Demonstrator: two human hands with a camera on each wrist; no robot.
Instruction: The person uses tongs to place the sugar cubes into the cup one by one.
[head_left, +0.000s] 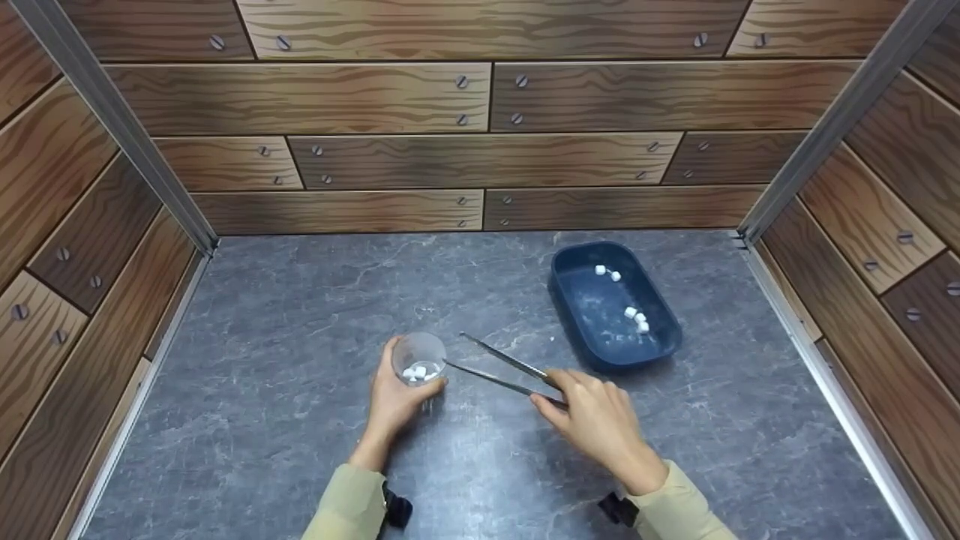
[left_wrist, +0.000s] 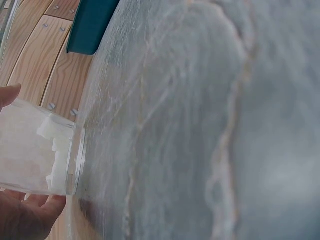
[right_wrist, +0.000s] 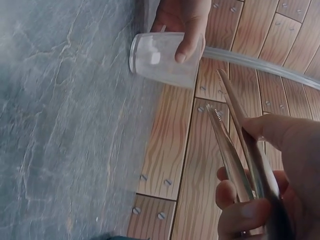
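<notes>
My left hand [head_left: 395, 405] grips a clear plastic cup [head_left: 418, 351], its fingers and thumb around the side. Several small white cubes [head_left: 420, 371] lie at the cup's bottom; the left wrist view shows them as a white layer [left_wrist: 61, 155]. Metal tweezers [head_left: 510, 364] are held in my right hand [head_left: 600, 420], between thumb and fingers. Their serrated tips are spread apart with nothing between them, just right of the cup. In the right wrist view the tweezers [right_wrist: 245, 160] point toward the cup [right_wrist: 165, 60] and the left hand behind it.
A dark blue tray [head_left: 592, 315] stands at the back right with several white cubes [head_left: 636, 319] inside. A tiny white speck [head_left: 553, 339] lies on the grey marbled surface [head_left: 315, 300]. Wood-patterned walls [head_left: 480, 157] with metal corner strips enclose the back and sides.
</notes>
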